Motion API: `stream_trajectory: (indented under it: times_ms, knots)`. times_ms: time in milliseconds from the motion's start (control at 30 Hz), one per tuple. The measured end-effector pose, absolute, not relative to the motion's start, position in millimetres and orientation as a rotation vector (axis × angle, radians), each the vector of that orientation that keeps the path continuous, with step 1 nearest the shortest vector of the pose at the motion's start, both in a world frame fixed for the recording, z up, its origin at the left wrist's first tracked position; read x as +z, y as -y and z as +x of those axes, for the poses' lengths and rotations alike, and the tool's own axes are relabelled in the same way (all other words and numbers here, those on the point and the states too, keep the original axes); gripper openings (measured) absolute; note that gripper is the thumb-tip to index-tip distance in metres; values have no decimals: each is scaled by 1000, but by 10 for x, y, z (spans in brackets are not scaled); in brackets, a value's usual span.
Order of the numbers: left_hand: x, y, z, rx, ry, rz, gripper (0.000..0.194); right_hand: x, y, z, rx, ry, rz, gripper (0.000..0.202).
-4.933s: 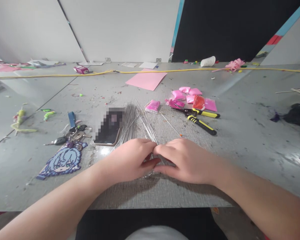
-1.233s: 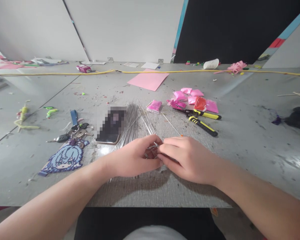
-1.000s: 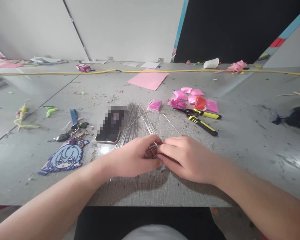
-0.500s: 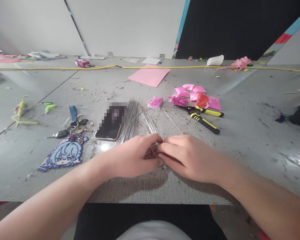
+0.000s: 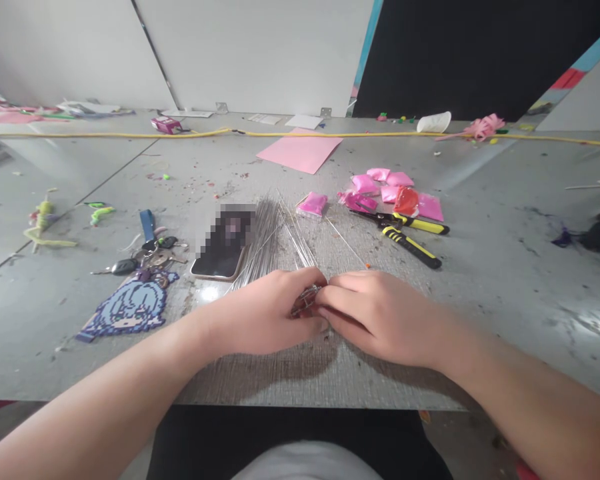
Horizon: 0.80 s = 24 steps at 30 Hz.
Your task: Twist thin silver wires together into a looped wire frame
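Between my two hands, over the table's front part, is a small openwork piece of bent silver wire (image 5: 306, 300). My left hand (image 5: 275, 310) curls around it, thumb below and fingers above. The fingertips of my right hand (image 5: 370, 310) close on its right side, touching my left fingertips. Much of the wire piece is hidden by my fingers. A bundle of straight silver wires (image 5: 261, 243) lies just beyond my left hand, with several loose wires (image 5: 297, 237) beside it. Pliers with yellow and black handles (image 5: 410, 243) rest beyond my right hand, handles spread.
A phone (image 5: 223, 250) lies left of the wires, near keys (image 5: 160, 257) and a blue pixel-patterned charm (image 5: 130, 303). Pink packets (image 5: 365, 185) sit behind the pliers. A pink paper sheet (image 5: 300, 150), a yellow cord (image 5: 325, 135) and a paper cup (image 5: 434, 123) are farther back.
My hands stay almost in place around the wire piece, with only slight finger movement. The view has shifted very slightly; the objects on the table have not moved.
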State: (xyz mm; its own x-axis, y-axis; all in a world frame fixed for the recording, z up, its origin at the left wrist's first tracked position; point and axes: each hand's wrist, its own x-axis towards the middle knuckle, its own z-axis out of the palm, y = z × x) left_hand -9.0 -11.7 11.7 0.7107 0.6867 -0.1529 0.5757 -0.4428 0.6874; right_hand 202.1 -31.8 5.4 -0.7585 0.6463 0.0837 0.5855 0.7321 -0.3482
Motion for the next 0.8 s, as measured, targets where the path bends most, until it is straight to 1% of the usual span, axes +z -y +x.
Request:
stream_trajectory:
  times_ms: [800]
  knots:
    - [116, 123, -89, 185, -945, 2180, 17, 54, 317, 2027, 469, 2766, -1016, 16]
